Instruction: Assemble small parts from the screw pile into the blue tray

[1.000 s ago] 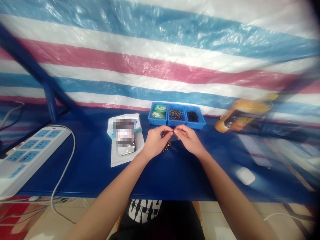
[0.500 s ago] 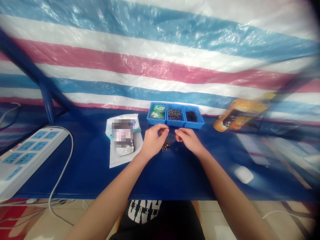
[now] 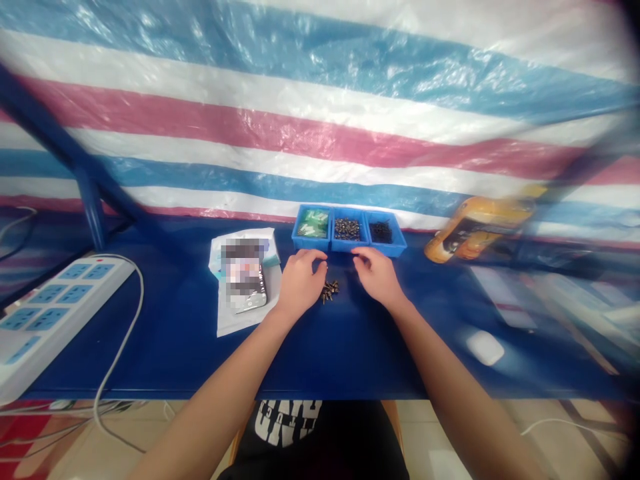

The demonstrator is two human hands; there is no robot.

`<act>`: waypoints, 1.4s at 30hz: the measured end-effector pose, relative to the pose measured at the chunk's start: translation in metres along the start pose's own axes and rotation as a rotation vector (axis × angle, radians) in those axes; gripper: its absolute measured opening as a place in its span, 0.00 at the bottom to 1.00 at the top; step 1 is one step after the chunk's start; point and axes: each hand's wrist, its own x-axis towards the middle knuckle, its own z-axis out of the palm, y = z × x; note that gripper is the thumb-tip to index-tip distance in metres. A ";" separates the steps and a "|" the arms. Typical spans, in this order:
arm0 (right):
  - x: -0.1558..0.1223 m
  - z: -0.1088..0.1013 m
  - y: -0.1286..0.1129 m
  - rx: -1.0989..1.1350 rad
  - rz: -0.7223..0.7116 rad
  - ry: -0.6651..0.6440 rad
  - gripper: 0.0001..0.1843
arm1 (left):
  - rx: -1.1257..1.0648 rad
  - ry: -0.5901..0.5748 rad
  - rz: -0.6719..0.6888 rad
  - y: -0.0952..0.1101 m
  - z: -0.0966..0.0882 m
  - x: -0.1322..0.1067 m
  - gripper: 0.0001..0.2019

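My left hand [image 3: 299,280] rests on the blue table [image 3: 310,347] with its fingers curled, right beside a small heap of dark screws [image 3: 330,289]. My right hand [image 3: 376,273] lies a little to the right of the heap, fingers bent and pinched together; what it holds, if anything, is too small to see. Just beyond both hands stands a blue tray with three compartments [image 3: 349,231]: green packets on the left, brownish small parts in the middle, black small parts on the right.
A phone [image 3: 245,277] lies on a white bag left of my left hand. A white power strip [image 3: 45,313] with its cable sits at far left. An orange bottle [image 3: 475,233] lies at right, a small white case [image 3: 482,347] near the front edge. Striped plastic sheeting hangs behind.
My hands were joined fingertip to fingertip above the screw heap a second ago. They have since parted and lowered toward the table, one on each side of the heap.
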 end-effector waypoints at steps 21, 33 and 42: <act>-0.005 0.007 -0.002 -0.276 -0.125 -0.099 0.16 | 0.214 -0.171 0.032 -0.002 0.006 -0.006 0.14; 0.000 -0.002 -0.012 0.368 0.196 -0.049 0.15 | -0.421 0.144 -0.180 -0.014 -0.010 0.012 0.17; 0.004 -0.002 -0.005 0.556 0.301 0.250 0.22 | -0.821 0.187 -0.390 -0.019 -0.007 0.016 0.13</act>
